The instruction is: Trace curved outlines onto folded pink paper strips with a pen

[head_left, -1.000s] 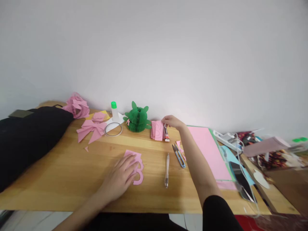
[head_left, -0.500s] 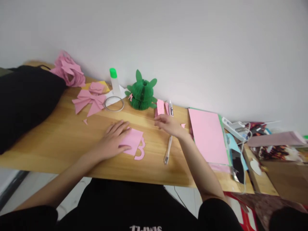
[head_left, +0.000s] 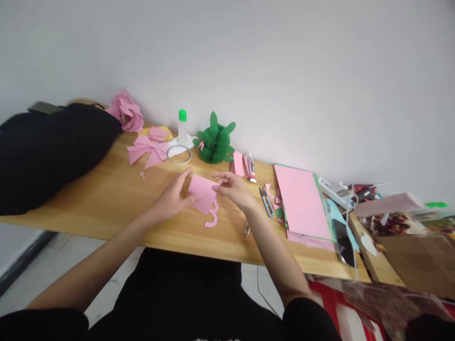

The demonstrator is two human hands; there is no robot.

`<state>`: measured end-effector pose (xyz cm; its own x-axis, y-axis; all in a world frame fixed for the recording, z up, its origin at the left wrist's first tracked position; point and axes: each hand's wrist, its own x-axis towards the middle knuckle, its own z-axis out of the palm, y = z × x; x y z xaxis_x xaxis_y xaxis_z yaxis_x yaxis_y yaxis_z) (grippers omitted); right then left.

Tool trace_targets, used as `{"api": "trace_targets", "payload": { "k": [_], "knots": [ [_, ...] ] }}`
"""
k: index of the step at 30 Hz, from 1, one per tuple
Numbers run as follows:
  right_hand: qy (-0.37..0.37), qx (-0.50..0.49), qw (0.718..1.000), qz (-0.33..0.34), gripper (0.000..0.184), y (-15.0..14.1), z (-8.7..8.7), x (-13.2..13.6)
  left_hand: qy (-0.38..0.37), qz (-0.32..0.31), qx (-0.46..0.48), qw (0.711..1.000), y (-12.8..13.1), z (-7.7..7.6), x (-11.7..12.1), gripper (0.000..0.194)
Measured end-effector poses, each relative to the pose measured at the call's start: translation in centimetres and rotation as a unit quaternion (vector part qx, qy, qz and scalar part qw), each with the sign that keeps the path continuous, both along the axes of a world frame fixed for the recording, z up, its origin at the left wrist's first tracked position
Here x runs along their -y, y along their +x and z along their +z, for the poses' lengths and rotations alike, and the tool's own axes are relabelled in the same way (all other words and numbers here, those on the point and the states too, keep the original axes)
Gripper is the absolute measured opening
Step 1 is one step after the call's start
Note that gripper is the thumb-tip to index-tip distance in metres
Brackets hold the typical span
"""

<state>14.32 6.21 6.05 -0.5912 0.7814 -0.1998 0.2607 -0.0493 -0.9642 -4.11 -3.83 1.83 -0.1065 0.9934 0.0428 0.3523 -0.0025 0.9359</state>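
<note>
The near edge of the wooden table [head_left: 106,199] slants across below both forearms, and a stretch of wood lies between that edge and the hands. A pen [head_left: 247,229] shows only its end beside the right forearm. Just past it, a curved pink cut-out [head_left: 212,219] with rounded lobes pokes out from the near right side of a flat, pale pink paper square [head_left: 204,192], which sits tilted between the hands. The left hand [head_left: 174,196] is half open, its blurred thumb over the square's left side; the right hand [head_left: 234,188] is loosely curled at its upper right corner. Whether either pinches the paper, one cannot tell. Blue-handled snips [head_left: 266,202] lie to the right; beyond, a green paper ball [head_left: 215,143] stands near the wall [head_left: 263,80].
</note>
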Motion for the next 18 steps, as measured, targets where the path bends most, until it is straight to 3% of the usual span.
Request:
{"api": "trace_targets", "payload": {
  "k": [2,5,7,8,11,13,15,18],
  "knots": [
    [0.011,-0.045,0.999,0.021,0.031,1.1,2.4,0.8,-0.018,-0.057,0.103,0.993,0.0,1.6,-0.1,0.075],
    [0.01,-0.151,0.987,0.051,0.033,2.3,5.8,1.8,-0.038,-0.165,0.227,0.959,0.8,4.5,-0.1,0.081],
    [0.056,-0.167,0.984,0.028,0.03,2.7,7.8,2.4,-0.038,-0.234,0.276,0.932,1.8,6.5,-0.2,0.086],
    [0.088,-0.165,0.982,0.01,0.029,2.8,8.6,2.6,-0.028,-0.271,0.327,0.905,2.5,7.4,-0.3,0.086],
    [0.184,-0.171,0.966,-0.068,0.027,3.3,10.2,2.6,0.013,-0.307,0.402,0.862,4.0,9.6,-1.2,0.079],
    [0.239,-0.198,0.941,-0.134,0.027,3.8,10.7,2.0,0.013,-0.293,0.378,0.878,4.4,10.8,-2.2,0.077],
    [0.273,-0.232,0.91,-0.209,0.025,4.4,11.0,1.2,0.028,-0.242,0.336,0.91,4.3,11.6,-3.2,0.071],
    [0.243,-0.266,0.883,-0.301,0.016,5.1,10.9,-0.1,0.118,-0.205,0.275,0.932,3.8,12.7,-4.3,0.047]
  ]
}}
